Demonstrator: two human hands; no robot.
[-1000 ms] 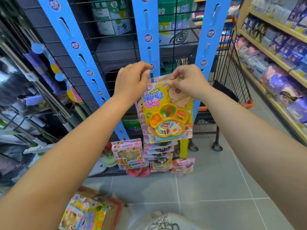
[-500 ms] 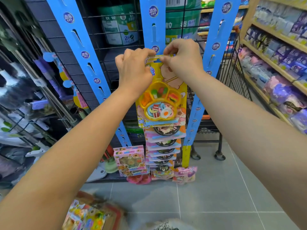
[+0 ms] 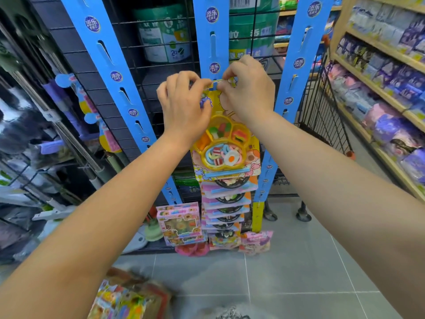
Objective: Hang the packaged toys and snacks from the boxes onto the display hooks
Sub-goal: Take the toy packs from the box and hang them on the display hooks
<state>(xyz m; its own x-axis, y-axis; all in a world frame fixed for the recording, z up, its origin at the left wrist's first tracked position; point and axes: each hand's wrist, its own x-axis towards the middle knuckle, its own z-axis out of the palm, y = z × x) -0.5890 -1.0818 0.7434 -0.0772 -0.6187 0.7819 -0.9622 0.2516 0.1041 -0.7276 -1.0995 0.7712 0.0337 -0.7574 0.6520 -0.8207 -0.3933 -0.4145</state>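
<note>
One candy pack [image 3: 226, 150] hangs below our fingers [image 3: 193, 81]: left hand [image 3: 181, 109], right hand [image 3: 249, 90] pinch its top; three blue strips [image 3: 212, 40].

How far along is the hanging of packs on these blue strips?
Done: a column of packs hangs low on the middle strip. In hand: the left hand and right hand pinch the top of the yellow pack against that strip, not visibly hooked. Left: the floor box holds more packs; the upper slots are bare.
</note>
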